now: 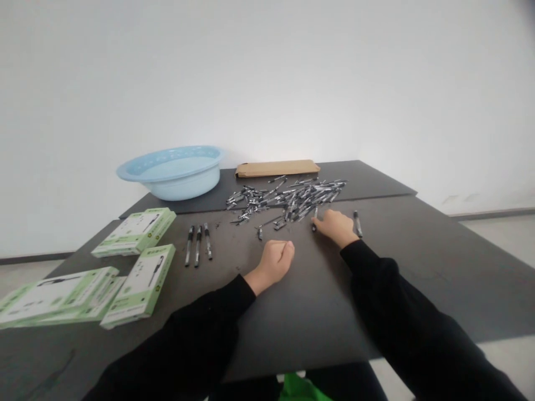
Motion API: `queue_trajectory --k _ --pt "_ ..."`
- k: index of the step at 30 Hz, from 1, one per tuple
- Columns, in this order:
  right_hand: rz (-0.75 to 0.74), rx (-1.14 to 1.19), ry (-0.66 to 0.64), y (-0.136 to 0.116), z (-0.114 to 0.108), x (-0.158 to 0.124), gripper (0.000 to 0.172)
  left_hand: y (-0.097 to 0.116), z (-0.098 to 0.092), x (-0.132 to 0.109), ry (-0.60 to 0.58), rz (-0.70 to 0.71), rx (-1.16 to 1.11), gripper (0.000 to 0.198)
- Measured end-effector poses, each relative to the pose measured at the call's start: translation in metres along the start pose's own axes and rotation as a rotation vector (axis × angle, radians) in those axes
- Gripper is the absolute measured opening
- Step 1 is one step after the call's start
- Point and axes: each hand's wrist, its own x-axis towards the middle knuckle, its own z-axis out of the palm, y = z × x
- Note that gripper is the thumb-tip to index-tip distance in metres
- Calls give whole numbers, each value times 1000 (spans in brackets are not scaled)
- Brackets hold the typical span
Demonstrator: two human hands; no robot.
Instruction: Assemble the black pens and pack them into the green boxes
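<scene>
My left hand (pixel 272 264) is closed in a fist just above or on the dark table; whatever may be inside the fingers is hidden. To the right, my right hand (pixel 334 226) reaches to the near edge of a heap of black-and-clear pen parts (pixel 307 197). Its thumb and fingers close at a pen (pixel 314 220), partly covered by the hand. A short pen piece (pixel 358 224) lies just right of that hand. Another small piece, a pen cap (pixel 259 233), rests beyond my left fist. Three pens (pixel 198 246) lie side by side, left of the fist.
Green-and-white pen boxes (pixel 142 289) are stacked on the left side of the table (pixel 301 328). A light-blue plastic basin (pixel 184 181) stands at the back left. A flat brown cardboard piece (pixel 278 169) lies along the back, before a white wall.
</scene>
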Motion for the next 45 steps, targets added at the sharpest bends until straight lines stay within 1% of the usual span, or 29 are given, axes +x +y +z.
queue_trajectory --k 2,5,7,8,11,12,14,16,18,20,22,23,25,27,29,32,34,35,37,39,41,43,45 --pt "-13 -10 3 0 0 -1 56 0 9 8 1 -59 6 50" --pt "-43 -35 9 -2 0 -6 52 -2 10 12 1 -151 24 49" --pt "-54 -43 -11 -6 0 -9 44 -4 6 11 -11 -233 21 49" --pt "-56 -43 -25 -7 0 -11 41 -4 3 11 -39 -284 4 49" --pt "-73 -28 -39 -7 -4 -15 36 -4 -7 12 -192 -441 -133 48" --pt "-81 -19 -28 -5 -7 -16 35 -4 -10 13 -216 -472 -191 46" --pt "-117 28 -5 1 -16 -17 29 -5 -17 15 -188 -501 -282 38" --pt "-203 184 -13 7 -26 -19 22 -8 -24 17 -111 -548 -349 30" --pt "-345 455 -62 11 -35 -21 18 -14 -31 18 -60 -629 -410 24" --pt "-488 724 -139 11 -41 -24 15 -21 -37 20 -28 -689 -454 20" --pt "-581 885 -237 8 -43 -28 18 -27 -41 20 -42 -712 -478 24" --pt "-602 932 -291 6 -43 -31 20 -28 -43 20 -69 -717 -488 27" --pt "-604 998 -376 1 -42 -36 25 -26 -45 20 -159 -705 -516 36" --pt "-590 1044 -419 -6 -40 -41 29 -20 -46 18 -269 -651 -526 40" --pt "-596 1073 -441 -17 -36 -47 32 -13 -45 16 -363 -586 -516 39" --pt "-645 1114 -483 -33 -27 -53 33 -4 -46 15 -438 -532 -512 31" --pt "-674 1108 -450 -41 -21 -53 33 -2 -51 15 -459 -519 -533 26" --pt "-683 1087 -400 -43 -20 -51 32 -3 -56 16 -470 -525 -551 24" --pt "-693 1010 -255 -45 -17 -42 28 -7 -70 17 -489 -572 -603 24" --pt "-706 886 -124 -46 -16 -28 24 -14 -87 17 -502 -639 -680 30" --pt "-741 729 -27 -51 -13 -14 25 -24 -107 15 -481 -687 -773 36" --pt "-807 564 41 -60 -8 0 26 -34 -125 12 -488 -703 -863 35" --pt "-885 409 66 -75 0 10 28 -42 -139 8 -506 -720 -938 30"
